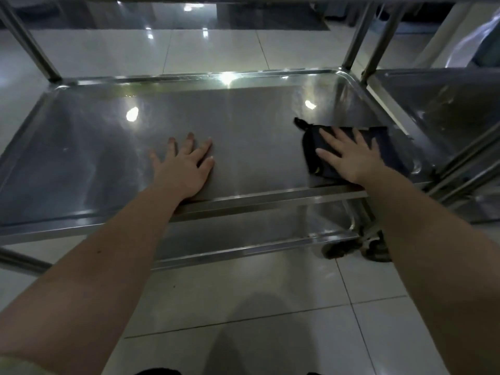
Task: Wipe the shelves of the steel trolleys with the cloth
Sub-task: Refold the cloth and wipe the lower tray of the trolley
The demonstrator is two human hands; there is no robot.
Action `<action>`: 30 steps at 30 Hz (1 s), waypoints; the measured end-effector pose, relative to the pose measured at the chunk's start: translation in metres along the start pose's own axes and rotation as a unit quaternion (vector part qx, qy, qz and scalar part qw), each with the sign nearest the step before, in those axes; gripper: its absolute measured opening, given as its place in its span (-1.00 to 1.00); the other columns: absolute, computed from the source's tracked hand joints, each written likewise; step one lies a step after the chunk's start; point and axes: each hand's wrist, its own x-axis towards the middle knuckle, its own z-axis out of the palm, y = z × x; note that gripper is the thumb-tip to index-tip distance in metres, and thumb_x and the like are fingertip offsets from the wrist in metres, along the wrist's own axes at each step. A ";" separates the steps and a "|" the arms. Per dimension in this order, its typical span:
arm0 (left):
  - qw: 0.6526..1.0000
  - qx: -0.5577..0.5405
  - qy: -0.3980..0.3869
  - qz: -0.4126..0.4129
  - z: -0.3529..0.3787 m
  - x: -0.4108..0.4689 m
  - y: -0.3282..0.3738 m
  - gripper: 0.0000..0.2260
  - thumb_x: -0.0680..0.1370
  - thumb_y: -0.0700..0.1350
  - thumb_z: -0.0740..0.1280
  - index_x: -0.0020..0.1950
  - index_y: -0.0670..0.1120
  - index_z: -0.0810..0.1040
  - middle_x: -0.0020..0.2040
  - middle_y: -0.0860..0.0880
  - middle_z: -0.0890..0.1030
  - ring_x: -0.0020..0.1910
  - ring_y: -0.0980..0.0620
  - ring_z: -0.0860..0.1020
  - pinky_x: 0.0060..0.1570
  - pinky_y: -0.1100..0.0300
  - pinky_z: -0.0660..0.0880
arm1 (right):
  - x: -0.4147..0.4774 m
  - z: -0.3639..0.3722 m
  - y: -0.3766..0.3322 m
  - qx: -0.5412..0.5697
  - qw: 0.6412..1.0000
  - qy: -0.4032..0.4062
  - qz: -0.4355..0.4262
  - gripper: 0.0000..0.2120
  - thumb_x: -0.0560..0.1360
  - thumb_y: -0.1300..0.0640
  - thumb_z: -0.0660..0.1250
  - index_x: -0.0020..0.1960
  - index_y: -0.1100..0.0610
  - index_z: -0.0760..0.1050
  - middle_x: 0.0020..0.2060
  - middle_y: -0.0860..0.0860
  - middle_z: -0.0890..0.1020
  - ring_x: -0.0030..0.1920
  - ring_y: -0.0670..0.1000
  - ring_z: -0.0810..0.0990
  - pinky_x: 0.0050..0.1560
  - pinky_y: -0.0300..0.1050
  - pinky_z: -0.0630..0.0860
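Two hands [181,169] [349,158], one dark cloth [309,150], two steel trolleys [243,117] [446,98]

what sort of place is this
Likely a commercial kitchen or similar service area: a tiered steel trolley, a second trolley beside it, and a glossy tiled floor.

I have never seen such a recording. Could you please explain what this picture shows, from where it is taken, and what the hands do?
No machine is here: these are a person's two bare hands. The only picture comes from a camera worn on the head, looking forward and down. Before the person stands a steel trolley. The left hand rests flat on its bare shelf, fingers spread, holding nothing. The right hand presses flat on a dark cloth near the shelf's right end. Neither hand grips anything. A second trolley stands to the right.
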 end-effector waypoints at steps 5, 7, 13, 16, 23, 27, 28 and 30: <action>1.000 0.011 0.001 0.004 0.001 -0.003 0.002 -0.53 0.60 0.29 -0.17 0.53 0.36 -0.10 0.61 0.09 -0.07 0.56 -0.19 -0.10 0.36 -0.42 -0.17 | -0.004 -0.008 0.047 0.003 0.997 -0.014 0.081 -0.44 0.55 -0.40 -0.11 0.50 -0.39 -0.18 0.57 -0.22 -0.14 0.56 0.14 -0.18 0.46 0.36 -0.20; 1.000 0.010 -0.010 0.002 -0.001 -0.004 0.002 -0.53 0.60 0.29 -0.17 0.52 0.37 -0.11 0.61 0.10 -0.09 0.57 -0.18 -0.12 0.37 -0.42 -0.20 | -0.009 -0.007 0.022 0.010 0.997 -0.014 0.075 -0.43 0.55 -0.41 -0.12 0.51 -0.38 -0.19 0.56 -0.23 -0.15 0.56 0.16 -0.20 0.45 0.39 -0.22; 0.999 0.011 -0.030 0.000 -0.006 -0.007 -0.005 -0.56 0.61 0.29 -0.16 0.50 0.42 -0.15 0.61 0.13 -0.11 0.57 -0.15 -0.14 0.38 -0.41 -0.19 | -0.036 0.018 -0.127 -0.008 0.988 -0.020 -0.151 -0.37 0.48 -0.48 -0.12 0.49 -0.41 -0.19 0.54 -0.30 -0.16 0.55 0.17 -0.25 0.42 0.38 -0.31; 0.999 0.018 -0.032 0.006 -0.006 -0.011 -0.014 -0.56 0.59 0.30 -0.19 0.47 0.46 -0.20 0.61 0.14 -0.12 0.57 -0.14 -0.14 0.38 -0.40 -0.18 | -0.039 0.021 -0.144 0.003 0.981 -0.032 -0.191 -0.36 0.46 -0.50 -0.13 0.49 -0.42 -0.16 0.54 -0.30 -0.15 0.55 0.11 -0.26 0.42 0.35 -0.38; 0.999 0.018 -0.032 0.017 -0.007 -0.014 -0.024 -0.55 0.57 0.33 -0.21 0.47 0.46 -0.15 0.61 0.14 -0.12 0.57 -0.15 -0.14 0.38 -0.39 -0.22 | -0.015 0.004 -0.029 0.016 0.999 -0.011 -0.047 -0.36 0.46 -0.51 -0.06 0.49 -0.43 -0.12 0.55 -0.27 -0.09 0.57 0.07 -0.17 0.45 0.32 -0.26; 0.999 0.013 -0.033 0.017 -0.007 -0.015 -0.020 -0.56 0.58 0.33 -0.20 0.48 0.46 -0.13 0.61 0.15 -0.12 0.57 -0.16 -0.15 0.37 -0.40 -0.21 | -0.008 -0.004 0.027 0.026 0.998 -0.003 0.056 -0.38 0.49 -0.47 -0.07 0.50 -0.40 -0.10 0.57 -0.23 -0.08 0.57 0.08 -0.16 0.46 0.35 -0.23; 0.999 0.010 -0.034 0.017 -0.007 -0.016 -0.018 -0.56 0.58 0.32 -0.19 0.48 0.45 -0.13 0.61 0.15 -0.12 0.57 -0.17 -0.15 0.37 -0.40 -0.21 | -0.007 -0.005 0.030 0.027 0.997 -0.002 0.072 -0.39 0.50 -0.46 -0.07 0.51 -0.39 -0.10 0.57 -0.22 -0.08 0.57 0.09 -0.17 0.46 0.36 -0.23; 0.999 0.007 -0.035 0.016 -0.008 -0.018 -0.015 -0.56 0.60 0.31 -0.18 0.49 0.44 -0.12 0.61 0.14 -0.12 0.57 -0.18 -0.16 0.37 -0.41 -0.21 | -0.007 -0.005 0.024 0.028 0.995 -0.002 0.094 -0.39 0.51 -0.45 -0.09 0.52 -0.37 -0.11 0.57 -0.20 -0.09 0.56 0.11 -0.19 0.44 0.39 -0.24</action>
